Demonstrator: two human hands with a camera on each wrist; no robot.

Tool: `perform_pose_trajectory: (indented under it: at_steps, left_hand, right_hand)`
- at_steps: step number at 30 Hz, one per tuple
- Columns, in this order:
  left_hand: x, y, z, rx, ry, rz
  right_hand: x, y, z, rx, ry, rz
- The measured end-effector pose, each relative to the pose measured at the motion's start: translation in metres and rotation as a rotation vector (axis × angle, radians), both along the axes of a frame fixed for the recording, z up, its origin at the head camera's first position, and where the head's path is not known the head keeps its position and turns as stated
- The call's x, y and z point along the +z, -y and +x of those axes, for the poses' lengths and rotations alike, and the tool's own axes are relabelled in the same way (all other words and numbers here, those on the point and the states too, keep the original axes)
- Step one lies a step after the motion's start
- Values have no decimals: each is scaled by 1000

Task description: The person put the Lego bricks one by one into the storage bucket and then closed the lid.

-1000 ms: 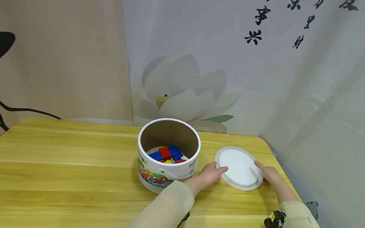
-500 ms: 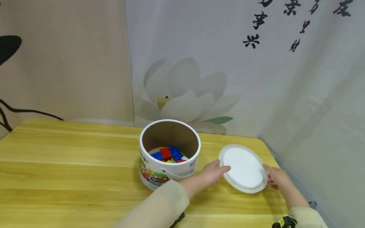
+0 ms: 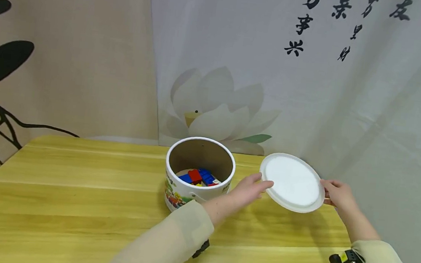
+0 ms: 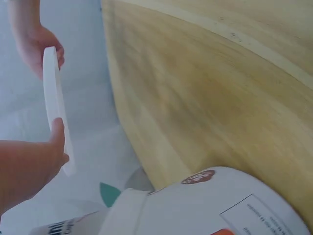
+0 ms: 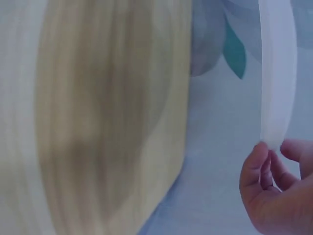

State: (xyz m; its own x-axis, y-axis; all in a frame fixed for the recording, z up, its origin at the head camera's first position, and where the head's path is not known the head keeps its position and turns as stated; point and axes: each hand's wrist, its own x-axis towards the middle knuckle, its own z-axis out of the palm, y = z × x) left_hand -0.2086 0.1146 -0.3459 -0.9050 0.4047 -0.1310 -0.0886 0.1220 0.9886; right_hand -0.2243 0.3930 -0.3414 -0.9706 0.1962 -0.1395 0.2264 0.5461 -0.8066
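Observation:
A round white lid (image 3: 294,182) is held up off the table by both hands. My left hand (image 3: 247,190) pinches its left edge, thumb on top and fingers below. At the right edge my right hand (image 3: 342,198) grips the rim with the thumb over it. The left wrist view shows the lid (image 4: 53,93) edge-on between the two hands. In the right wrist view the right fingers (image 5: 254,164) curl at its rim. Left of the lid stands an uncovered white bucket (image 3: 174,195) with printed pictures, partly hidden by the left arm. Red, blue and yellow toy bricks (image 3: 195,176) lie inside it.
The yellow wooden table (image 3: 75,194) runs far to the left of the bucket. A curtain (image 3: 226,44) with a printed flower and dark characters hangs behind it. Another stretch of the cloth (image 3: 401,167) runs close along the right side, near the right arm.
Both hands have lifted the lid off the table, up and to the right, with its near side tilting. The bucket stays put; the view has shifted slightly.

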Motion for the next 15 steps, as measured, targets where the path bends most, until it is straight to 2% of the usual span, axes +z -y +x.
perform_pose_trajectory:
  at_steps: [5, 10, 15]
  left_hand:
    - [11, 4, 3, -32, -2, 29]
    - [25, 13, 6, -16, -9, 7]
    - [39, 26, 6, -4, -7, -1]
  right_hand:
    - [14, -2, 4, -16, -57, -6]
    - [25, 2, 6, 6, -74, -10]
    - [35, 8, 6, 21, -86, -123]
